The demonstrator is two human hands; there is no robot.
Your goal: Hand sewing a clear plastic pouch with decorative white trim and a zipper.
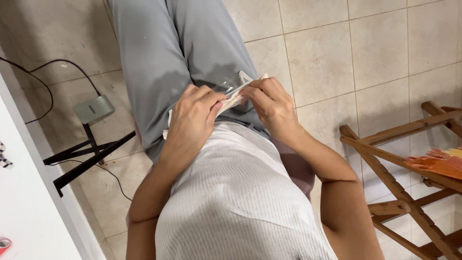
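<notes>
A beige tiled floor (365,53) is lying under everything, with a brown wooden folding frame (404,192) standing at the right and a black metal stand (86,159) at the left, a small grey box (93,110) resting beside it. Both hands are gripping a flat packet of clear plastic and pale paper (234,92) in front of the waist: the left hand (190,123) is pinching its lower end, the right hand (269,103) its upper end.

Beige tiled floor (375,43) underfoot. A small grey box (94,109) with a black cable (43,82) lay by a black metal stand (89,156); a wooden folding rack (409,192) carried orange cloth (438,163).
</notes>
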